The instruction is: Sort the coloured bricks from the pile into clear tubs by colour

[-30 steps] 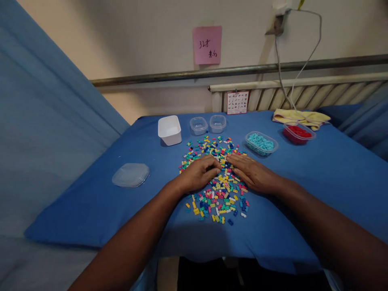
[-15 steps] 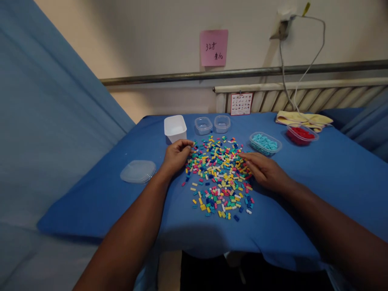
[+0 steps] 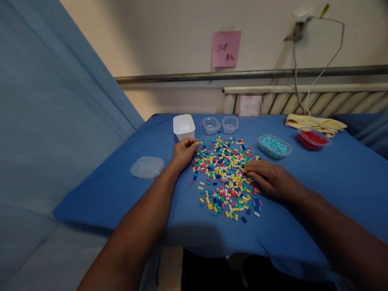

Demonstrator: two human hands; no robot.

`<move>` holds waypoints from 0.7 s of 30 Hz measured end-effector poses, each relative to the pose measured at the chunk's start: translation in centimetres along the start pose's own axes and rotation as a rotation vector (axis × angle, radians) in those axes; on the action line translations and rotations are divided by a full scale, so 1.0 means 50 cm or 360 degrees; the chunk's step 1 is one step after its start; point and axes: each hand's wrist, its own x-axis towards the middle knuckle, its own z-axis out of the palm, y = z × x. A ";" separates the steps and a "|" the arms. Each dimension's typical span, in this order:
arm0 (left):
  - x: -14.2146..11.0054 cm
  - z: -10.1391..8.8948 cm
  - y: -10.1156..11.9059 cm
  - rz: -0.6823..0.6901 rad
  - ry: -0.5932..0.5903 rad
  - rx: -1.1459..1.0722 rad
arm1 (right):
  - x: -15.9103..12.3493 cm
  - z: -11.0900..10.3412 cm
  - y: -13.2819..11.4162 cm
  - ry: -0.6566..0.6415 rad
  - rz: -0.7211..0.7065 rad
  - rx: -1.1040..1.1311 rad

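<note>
Clock centred on the loose bricks, 12 pointing to the wall. Small multicoloured bricks [image 3: 226,173] lie spread in a loose heap mid-counter, on the blue cloth [image 3: 106,196]. White tub [image 3: 184,127] at 11 o'clock; two small clear tubs [image 3: 211,126] side by side near 12. Clear tub of turquoise bricks [image 3: 274,146] at 2; tub of red pieces [image 3: 313,138] farther out, between 2 and 3, with a folded yellow cloth [image 3: 315,124] just behind it and a cable [image 3: 295,76] hanging down to it. Stacked clear lids [image 3: 147,167] at 9. Pink note [image 3: 226,48] on the wall above the rail [image 3: 257,74]; the card at the radiator [image 3: 279,103] is blurred.

Obstruction: left hand [image 3: 184,153] overlaps the white tub's near lower wall in view; right hand [image 3: 271,178] covers part of the heap's edge.

Pose: left arm reaches up from 7 o'clock, hand at 10 beside the heap, fingers curled, thumb close to them; narrow. Right arm comes in from 4, hand at 3, fingers together and pointing to 9, thumb beneath, tips at the bricks; also narrow. Cannot tell whether either hand grips a brick
</note>
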 end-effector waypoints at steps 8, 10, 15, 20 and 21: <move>-0.014 0.005 0.015 -0.0081 -0.0192 -0.0014 | 0.018 0.015 -0.013 -0.0330 0.0035 -0.0042; -0.016 0.005 0.016 -0.0110 -0.0215 -0.0038 | 0.022 0.012 -0.035 -0.0419 -0.0043 0.0007; -0.020 0.002 0.018 -0.0216 -0.0356 -0.0165 | 0.021 0.005 -0.062 -0.0396 -0.0169 0.0093; -0.023 -0.002 0.021 -0.0289 -0.0458 -0.0198 | 0.007 0.004 -0.029 -0.0092 -0.0190 0.0061; -0.022 -0.002 0.021 -0.0294 -0.0453 -0.0199 | 0.005 0.005 -0.020 -0.0026 -0.0171 0.0032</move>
